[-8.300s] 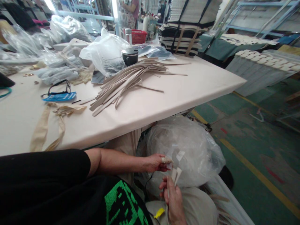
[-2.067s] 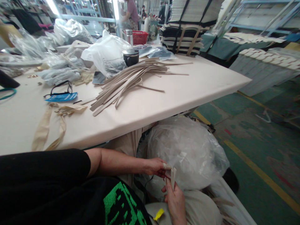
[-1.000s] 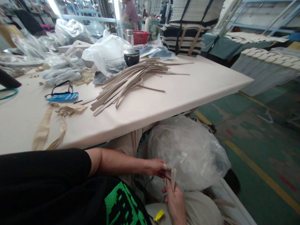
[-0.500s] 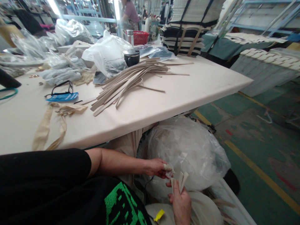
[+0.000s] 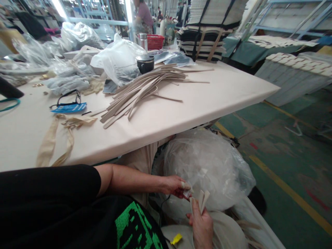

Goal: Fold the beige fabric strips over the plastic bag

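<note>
My right hand (image 5: 202,223) is closed around a few beige fabric strips (image 5: 204,200), whose ends stick up past the fingers. Just left of them, my left hand (image 5: 176,186) has its fingers bent together in a pinch, with pale coverings on some fingertips. Something small and whitish shows at those fingertips, too small to name. Both hands are low over my lap, below the table edge. Behind them sits a large clear plastic bag (image 5: 207,166) with pale contents. A small yellow object (image 5: 176,238) lies near my right wrist.
On the table (image 5: 207,90) lies a pile of long beige strips (image 5: 145,86). Around it are eyeglasses (image 5: 68,98) on a blue packet, a dark lidded cup (image 5: 145,64), plastic bags (image 5: 116,58) and a tan cloth band (image 5: 49,141). Tied fabric stacks (image 5: 202,41) stand behind.
My right hand has shifted very slightly to the right with the strips still in it. My left hand stays almost in place.
</note>
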Tool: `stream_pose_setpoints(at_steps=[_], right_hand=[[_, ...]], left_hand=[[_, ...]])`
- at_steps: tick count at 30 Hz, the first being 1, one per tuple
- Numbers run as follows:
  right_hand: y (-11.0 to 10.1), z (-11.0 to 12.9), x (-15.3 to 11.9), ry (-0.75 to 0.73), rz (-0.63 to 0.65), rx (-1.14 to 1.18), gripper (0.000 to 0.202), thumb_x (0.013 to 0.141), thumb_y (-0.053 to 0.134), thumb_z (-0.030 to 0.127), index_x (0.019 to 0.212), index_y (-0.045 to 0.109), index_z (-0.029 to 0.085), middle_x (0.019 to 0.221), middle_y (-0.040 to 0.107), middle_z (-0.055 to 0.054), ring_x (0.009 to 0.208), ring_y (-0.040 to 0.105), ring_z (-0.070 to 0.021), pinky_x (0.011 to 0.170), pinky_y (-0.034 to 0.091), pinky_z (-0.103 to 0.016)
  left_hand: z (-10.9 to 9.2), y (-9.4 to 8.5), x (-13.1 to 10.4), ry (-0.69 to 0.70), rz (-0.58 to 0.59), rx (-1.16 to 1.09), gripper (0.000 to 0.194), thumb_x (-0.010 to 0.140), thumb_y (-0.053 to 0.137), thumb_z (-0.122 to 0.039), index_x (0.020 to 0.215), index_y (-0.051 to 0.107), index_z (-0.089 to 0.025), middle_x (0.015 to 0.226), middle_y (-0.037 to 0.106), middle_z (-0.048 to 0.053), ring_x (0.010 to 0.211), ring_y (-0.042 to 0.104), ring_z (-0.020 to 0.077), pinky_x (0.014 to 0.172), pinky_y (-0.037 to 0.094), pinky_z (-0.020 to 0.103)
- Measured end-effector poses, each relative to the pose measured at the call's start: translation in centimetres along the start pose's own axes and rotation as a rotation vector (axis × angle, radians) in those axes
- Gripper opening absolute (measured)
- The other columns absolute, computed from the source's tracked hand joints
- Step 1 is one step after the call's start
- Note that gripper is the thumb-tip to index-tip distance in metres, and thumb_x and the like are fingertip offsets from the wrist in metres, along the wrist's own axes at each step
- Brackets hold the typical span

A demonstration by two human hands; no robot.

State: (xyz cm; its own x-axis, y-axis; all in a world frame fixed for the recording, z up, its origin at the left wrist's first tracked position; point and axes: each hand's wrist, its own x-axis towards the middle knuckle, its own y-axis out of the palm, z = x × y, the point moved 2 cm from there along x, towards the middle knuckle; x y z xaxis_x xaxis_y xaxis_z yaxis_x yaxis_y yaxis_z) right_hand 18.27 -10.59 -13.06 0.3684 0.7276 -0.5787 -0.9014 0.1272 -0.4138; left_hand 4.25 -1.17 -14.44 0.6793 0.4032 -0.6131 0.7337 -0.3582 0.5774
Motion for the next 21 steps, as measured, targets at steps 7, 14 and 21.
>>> stream_pose_setpoints(at_steps=[7, 14, 21], right_hand=[[0.0, 0.4, -0.1, -0.033, 0.017, -0.056, 0.07, 0.073, 0.044, 0.075, 0.1, 0.066, 0.014, 0.037, 0.045, 0.005, 0.052, 0.058, -0.0205, 0.058, 0.045, -0.029], [0.0, 1.4, -0.8, -0.058, 0.017, -0.12, 0.066, 0.074, 0.041, 0.074, 0.085, 0.067, 0.015, 0.038, 0.049, 0.002, 0.05, 0.058, -0.0192, 0.054, 0.043, -0.027], [0.2, 1.5, -0.7, -0.098, 0.044, -0.123, 0.066, 0.069, 0.041, 0.077, 0.083, 0.064, 0.017, 0.064, 0.067, -0.005, 0.046, 0.056, -0.0165, 0.046, 0.042, -0.027]], left_hand=[[0.1, -0.1, 0.1, 0.008, 0.004, -0.001, 0.046, 0.056, 0.074, -0.049, 0.08, 0.063, -0.012, 0.074, 0.064, 0.003, 0.065, 0.059, 0.0124, 0.062, 0.04, 0.024], [-0.3, 0.1, -0.3, -0.001, -0.006, -0.034, 0.042, 0.056, 0.075, -0.047, 0.079, 0.063, -0.013, 0.075, 0.064, 0.002, 0.063, 0.057, 0.0101, 0.064, 0.041, 0.024], [-0.8, 0.1, -0.3, -0.003, -0.047, -0.049, 0.036, 0.061, 0.074, -0.043, 0.077, 0.062, -0.013, 0.078, 0.064, 0.002, 0.065, 0.058, 0.0106, 0.063, 0.041, 0.024]])
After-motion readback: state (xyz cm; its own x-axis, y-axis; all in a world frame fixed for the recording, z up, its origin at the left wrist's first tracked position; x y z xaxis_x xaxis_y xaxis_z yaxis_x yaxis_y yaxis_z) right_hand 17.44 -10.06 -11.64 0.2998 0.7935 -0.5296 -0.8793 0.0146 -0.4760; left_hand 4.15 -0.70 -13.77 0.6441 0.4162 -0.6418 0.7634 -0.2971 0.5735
